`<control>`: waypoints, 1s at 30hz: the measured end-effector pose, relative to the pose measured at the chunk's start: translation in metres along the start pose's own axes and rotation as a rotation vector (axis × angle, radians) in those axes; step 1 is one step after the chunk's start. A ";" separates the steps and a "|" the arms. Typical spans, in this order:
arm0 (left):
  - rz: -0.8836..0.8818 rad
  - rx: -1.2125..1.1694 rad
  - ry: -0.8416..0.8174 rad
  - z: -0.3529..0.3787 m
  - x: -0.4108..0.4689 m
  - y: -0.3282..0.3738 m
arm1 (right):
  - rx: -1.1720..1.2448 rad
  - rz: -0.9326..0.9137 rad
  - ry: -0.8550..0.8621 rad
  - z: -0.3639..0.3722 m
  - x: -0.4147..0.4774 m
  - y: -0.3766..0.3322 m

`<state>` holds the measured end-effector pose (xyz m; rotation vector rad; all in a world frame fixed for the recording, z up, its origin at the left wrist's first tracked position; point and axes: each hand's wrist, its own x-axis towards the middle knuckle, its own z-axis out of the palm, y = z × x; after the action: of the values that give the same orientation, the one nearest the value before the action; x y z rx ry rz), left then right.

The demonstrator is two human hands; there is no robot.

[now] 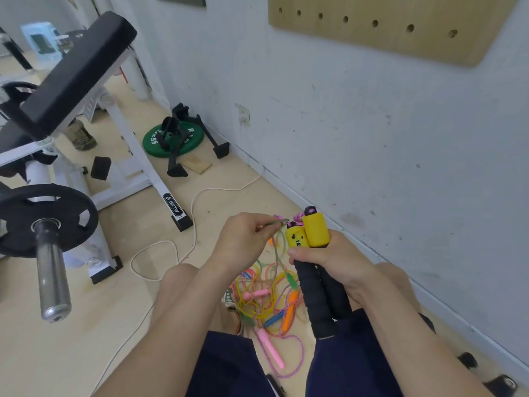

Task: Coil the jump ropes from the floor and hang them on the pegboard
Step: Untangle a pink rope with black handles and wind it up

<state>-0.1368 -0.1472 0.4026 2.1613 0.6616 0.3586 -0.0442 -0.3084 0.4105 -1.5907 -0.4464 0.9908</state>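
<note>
As the person crouched by the wall, one rope was in hand and nothing hung on the board.

Item 1, rope in work. Two yellow-and-black handles [312,233] stood side by side, yellow ends up, in the right hand [329,259], its fingers wrapped round the black foam grips. The cord [276,223], pink-patterned at the handle tops, ran left to the left hand [243,239], which pinched it between thumb and fingertips just beside the handles. Below the pinch it dropped toward the heap. No finished coil showed.

Item 2, tangle of ropes [269,296]. Thin cords in yellow, orange, green, pink and purple lay heaped on the floor [86,353] between the knees, with an orange handle [289,310] mid-heap and a pink handle [270,351] nearer. Their number could not be told, and none was coiled.

Item 3, pegboard [386,27]. A tan panel was on the wall, far right and high, showing a row of holes. No pegs were seen, and nothing hung on the part in view.

Sundries: a weight bench [77,70] far left, a barbell [51,270] near left, a green plate [173,138] far along the wall and a white cable [194,213] on the floor.

Progress, as judged: early. Handles of the first rope were gathered and coiling was barely begun. The hanging and the whole heap were left to do.
</note>
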 end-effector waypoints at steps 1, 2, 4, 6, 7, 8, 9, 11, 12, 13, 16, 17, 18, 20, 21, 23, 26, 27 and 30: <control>0.000 -0.002 0.019 -0.001 0.001 0.001 | -0.020 0.007 0.017 0.000 0.001 0.001; -0.030 -0.054 0.039 -0.005 0.003 0.003 | -0.044 0.019 0.033 0.000 0.001 0.002; -0.113 -0.284 0.073 -0.012 0.004 0.010 | -0.019 0.051 0.061 -0.001 0.000 0.005; -0.130 -0.425 0.111 -0.018 0.003 0.013 | 0.156 0.089 0.078 0.000 -0.002 0.003; -0.123 -0.425 0.094 -0.018 0.002 0.013 | 0.243 0.100 0.077 0.000 -0.003 0.002; -0.108 -0.424 0.055 -0.015 -0.001 0.013 | 0.301 0.103 0.067 0.001 -0.003 0.000; -0.095 -0.433 0.008 -0.011 -0.004 0.013 | 0.338 0.104 0.044 0.001 -0.003 -0.002; -0.119 -0.502 -0.058 -0.004 -0.008 0.017 | 0.338 0.113 -0.030 0.004 -0.002 -0.003; -0.142 -0.522 -0.073 -0.004 -0.008 0.020 | 0.303 0.121 -0.071 0.005 -0.002 -0.003; -0.155 -0.495 -0.089 -0.005 -0.007 0.023 | 0.252 0.127 -0.108 0.005 -0.001 -0.002; -0.097 -0.068 -0.240 -0.015 -0.004 0.028 | 0.154 0.138 -0.155 0.006 0.000 0.003; -0.066 0.105 -0.322 -0.020 -0.004 0.031 | 0.137 0.140 -0.150 0.006 0.001 0.005; -0.047 0.212 -0.396 -0.023 -0.006 0.033 | 0.122 0.144 -0.141 0.007 0.002 0.006; -0.061 0.200 -0.486 -0.029 -0.009 0.036 | 0.117 0.142 -0.119 0.008 0.003 0.009; -0.080 0.113 -0.512 -0.030 -0.011 0.037 | 0.121 0.133 -0.106 0.008 0.004 0.010; -0.141 -0.129 -0.514 -0.031 -0.014 0.036 | 0.105 0.096 -0.092 0.010 0.007 0.009; -0.243 -0.415 -0.374 -0.020 -0.016 0.023 | 0.063 0.023 -0.111 0.015 0.006 0.005; -0.240 -0.426 -0.303 -0.014 -0.017 0.018 | 0.044 0.007 -0.116 0.017 0.007 0.004; -0.059 -0.078 -0.158 -0.002 -0.020 0.014 | 0.060 -0.016 -0.040 0.021 0.008 0.001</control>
<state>-0.1497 -0.1642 0.4145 2.0671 0.6103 0.1773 -0.0564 -0.2893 0.4072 -1.5136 -0.4522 1.0162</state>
